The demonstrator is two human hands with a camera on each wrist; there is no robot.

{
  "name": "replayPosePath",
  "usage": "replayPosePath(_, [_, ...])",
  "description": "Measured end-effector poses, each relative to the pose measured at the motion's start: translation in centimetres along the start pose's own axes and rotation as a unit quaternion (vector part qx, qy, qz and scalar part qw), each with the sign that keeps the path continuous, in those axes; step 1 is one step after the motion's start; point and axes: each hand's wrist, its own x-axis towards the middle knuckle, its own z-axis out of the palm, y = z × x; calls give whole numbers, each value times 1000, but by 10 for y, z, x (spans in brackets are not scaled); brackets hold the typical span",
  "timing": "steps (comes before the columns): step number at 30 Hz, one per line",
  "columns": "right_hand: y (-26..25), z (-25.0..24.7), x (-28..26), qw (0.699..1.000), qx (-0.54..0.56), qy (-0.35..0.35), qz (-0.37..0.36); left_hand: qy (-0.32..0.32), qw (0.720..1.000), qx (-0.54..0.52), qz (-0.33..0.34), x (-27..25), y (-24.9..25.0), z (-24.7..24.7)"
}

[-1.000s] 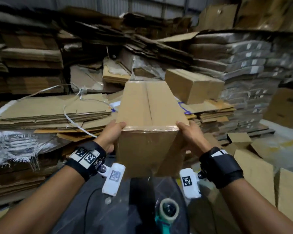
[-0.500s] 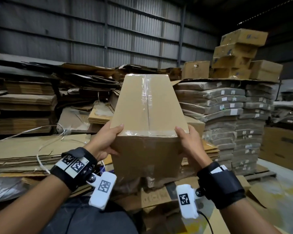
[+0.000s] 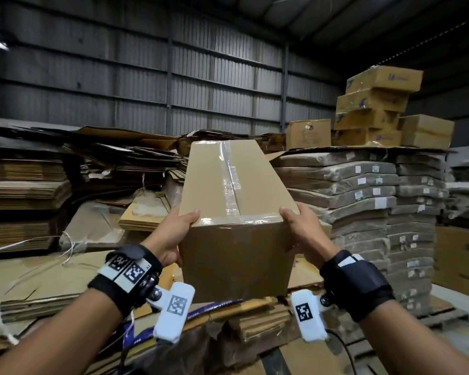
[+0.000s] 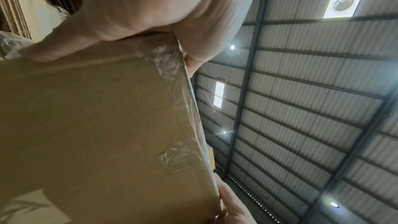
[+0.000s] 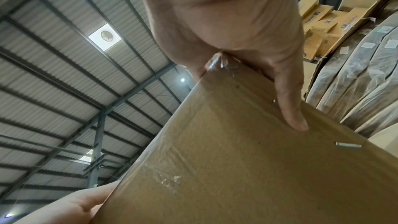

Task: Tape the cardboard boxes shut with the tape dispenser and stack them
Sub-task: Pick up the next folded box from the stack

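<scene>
A brown cardboard box (image 3: 236, 255) with clear tape (image 3: 229, 171) along its top seam is held up in front of me, clear of the cardboard below. My left hand (image 3: 173, 234) grips its near left corner, thumb over the top edge. My right hand (image 3: 303, 234) grips the near right corner the same way. In the left wrist view the box (image 4: 96, 134) fills the lower left under my left hand (image 4: 133, 14). In the right wrist view the box (image 5: 247, 159) sits under my right hand (image 5: 237, 23), one finger lying flat on its side. No tape dispenser is in view.
Flattened cardboard stacks (image 3: 25, 190) fill the left and centre behind the box. Wrapped bundles (image 3: 363, 190) are piled on a pallet at the right, with several sealed boxes (image 3: 374, 106) stacked on top. More flat cardboard (image 3: 38, 282) lies below the held box.
Both hands have lifted the taped box higher while the view tilted up from the floor to the back wall. The tape dispenser seen low in the oldest frame has left the view.
</scene>
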Motion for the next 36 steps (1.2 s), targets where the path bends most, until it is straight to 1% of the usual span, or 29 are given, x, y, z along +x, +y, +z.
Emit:
replayPosePath(4, [35,9,66,1000,-4,3,-27,32,999,-14,-9,57,-26,29])
replayPosePath(7, [70,24,113,999,-1,-14,-42,34,999,-13,-15,102,-51,47])
replayPosePath(10, [117,43,160,999,1,-33,-28,33,999,-9,-19,153,-85,60])
replayPosePath(14, [185,73,237,998,-7,-54,-15,56,998,11,-22,229,-136,76])
replayPosePath(19, [264,120,338,997,-2,-71,5,75,995,23,-68,336,-196,89])
replayPosePath(21, [293,134,372,996,-12,-83,8,61,994,35,-79,377,-222,93])
replayPosePath(23, [319,145,400,993,-54,-104,9,34,994,64,-84,413,-249,95])
replayPosePath(25, [342,152,421,977,-174,-122,-2,6,988,129,-81,443,-275,103])
replayPosePath(26, [351,154,430,958,-258,-127,-16,-1,981,177,-77,457,-288,107])
replayPosePath(28, [364,152,448,896,-416,-142,-57,12,965,254,-70,482,-309,118])
replayPosePath(29, [370,150,459,865,-471,-151,-81,22,960,274,-59,496,-317,121])
replayPosePath(30, [377,146,472,838,-510,-165,-103,25,958,281,-52,506,-320,126])
replayPosePath(31, [382,142,486,819,-533,-179,-114,27,957,285,-46,516,-320,132])
replayPosePath(32, [388,138,501,812,-540,-192,-113,27,956,288,-37,527,-321,135])
replayPosePath(33, [393,134,514,814,-535,-199,-107,22,953,301,-35,535,-320,138])
replayPosePath(36, [407,127,535,836,-510,-179,-100,15,939,343,-18,551,-323,145])
